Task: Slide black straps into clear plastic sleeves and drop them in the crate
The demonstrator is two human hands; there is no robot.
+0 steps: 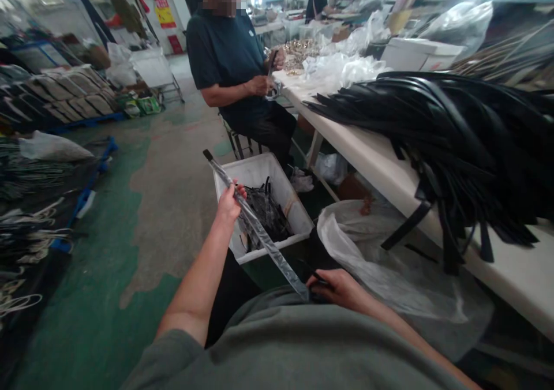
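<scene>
We hold one wrapped strip [272, 248] slantwise before our body, partly above the white bin [298, 235]. Our left hand [231, 201] is closed around its upper part; our right hand [335, 286], just beside its near end, pinches a thin dark thing [319, 276] which we cannot identify. Clear plastic covers most of the strip, so we judge this piece almost done. In the bin lie many dark pieces [268, 208], some apparently wrapped; the number we cannot tell. A large heap of black straps [459, 107] overhangs the pale counter [361, 150] at right, so much seems left. Beyond, a co-worker [229, 49] sits; the floor [173, 127] is green and grey.
</scene>
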